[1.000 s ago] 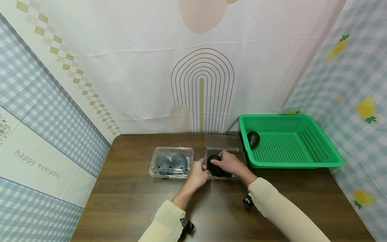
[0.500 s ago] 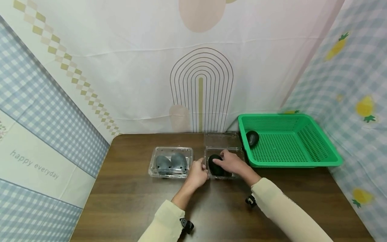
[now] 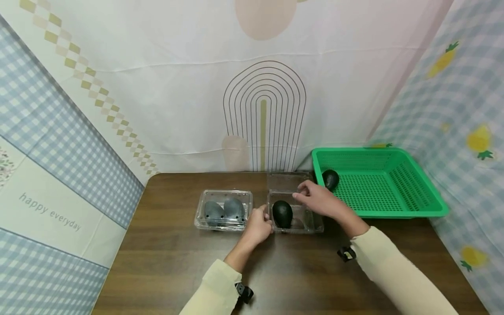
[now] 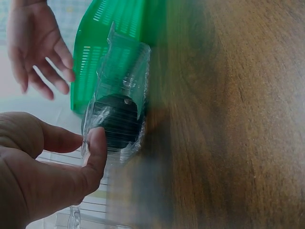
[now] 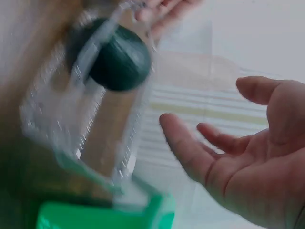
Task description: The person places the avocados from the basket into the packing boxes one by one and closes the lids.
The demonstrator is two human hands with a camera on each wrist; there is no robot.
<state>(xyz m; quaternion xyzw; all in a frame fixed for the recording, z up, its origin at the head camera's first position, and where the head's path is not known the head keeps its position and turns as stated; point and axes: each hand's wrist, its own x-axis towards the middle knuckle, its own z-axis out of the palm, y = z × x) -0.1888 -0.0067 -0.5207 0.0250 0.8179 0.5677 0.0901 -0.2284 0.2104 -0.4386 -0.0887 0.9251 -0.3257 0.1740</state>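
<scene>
A dark green avocado (image 3: 282,214) lies in the left half of a clear plastic clamshell box (image 3: 311,225), whose lid (image 3: 285,181) is folded back behind it. At the box's left edge is my left hand (image 3: 257,227); in the left wrist view its thumb and finger pinch the clear rim (image 4: 86,138). My right hand (image 3: 316,199) hovers over the box's right rear part, fingers spread and holding nothing, as the right wrist view also shows. One more avocado (image 3: 330,180) sits at the left end of a green plastic basket (image 3: 427,188).
Left of my left hand stands a closed clear box (image 3: 223,225) with two dark avocados inside. The brown wooden table (image 3: 165,262) ends at a white patterned cloth (image 3: 189,118) behind. Checked cloths hang at both sides.
My right hand has let go of the avocado in the box and moved up and right, away from it. The left hand stays at the box's edge.
</scene>
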